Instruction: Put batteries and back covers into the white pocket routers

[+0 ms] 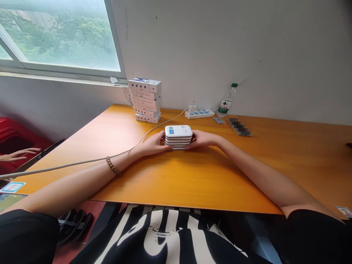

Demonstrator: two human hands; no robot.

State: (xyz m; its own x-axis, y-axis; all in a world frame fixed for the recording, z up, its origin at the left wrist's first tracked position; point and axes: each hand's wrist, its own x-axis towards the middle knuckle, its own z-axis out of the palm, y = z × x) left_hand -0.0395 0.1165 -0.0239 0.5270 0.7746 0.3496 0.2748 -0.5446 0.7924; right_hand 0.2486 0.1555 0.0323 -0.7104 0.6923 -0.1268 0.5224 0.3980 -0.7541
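You are gripping a stack of white rounded cases (pixel 178 137) between your left hand (pixel 154 144) and right hand (pixel 202 139), both arms reaching forward, fingers pressing its ends. Its long axis is running sideways, its labelled top facing up. It is sitting on an orange wooden table (pixel 209 176) directly between your hands, with a stack of white boxes (pixel 146 100) beyond your left hand, below a window (pixel 60 36).

Cable (pixel 68 165) crossing left side, stacked boxes (pixel 145 99) behind
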